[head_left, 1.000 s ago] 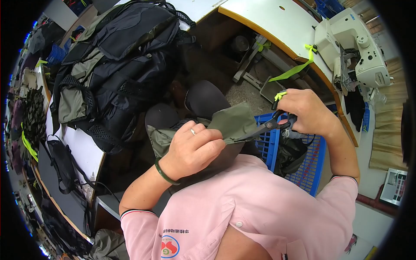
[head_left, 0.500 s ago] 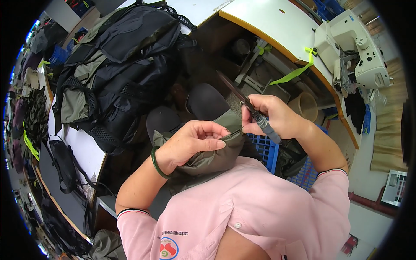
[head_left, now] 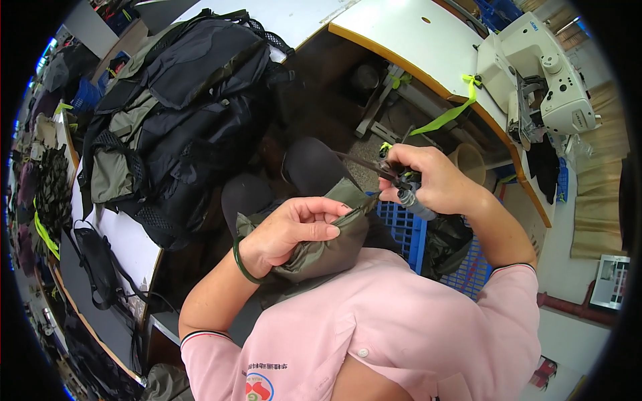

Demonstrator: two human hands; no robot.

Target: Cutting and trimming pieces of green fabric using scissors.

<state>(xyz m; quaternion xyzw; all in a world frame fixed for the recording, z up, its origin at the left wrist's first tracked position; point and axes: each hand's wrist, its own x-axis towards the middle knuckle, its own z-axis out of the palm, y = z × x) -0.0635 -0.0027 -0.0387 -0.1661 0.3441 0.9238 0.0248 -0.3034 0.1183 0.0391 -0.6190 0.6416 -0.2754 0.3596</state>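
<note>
My left hand (head_left: 291, 234) pinches the edge of a folded olive-green fabric piece (head_left: 317, 259) between thumb and fingers, close in front of my chest. A dark green bangle circles that wrist. A pair of scissors (head_left: 365, 164) is gripped in my right hand (head_left: 438, 179), just to the right of the cloth. Its handles look wrapped in grey material, and the dark blades point leftward above the fabric's raised corner. Whether the blades touch the cloth I cannot tell. Part of the right-hand fingers is hidden behind the handles.
A large black and olive backpack (head_left: 200, 127) lies on the white table at the left. At the upper right a white sewing machine (head_left: 552, 80) stands on a yellow-edged table (head_left: 414, 40). Blue plastic crates (head_left: 409, 227) with dark cloth sit beside my right knee.
The scissors have turned in my right hand, and their blades now reach further left and lie flatter. My left hand keeps its pinch on the fabric.
</note>
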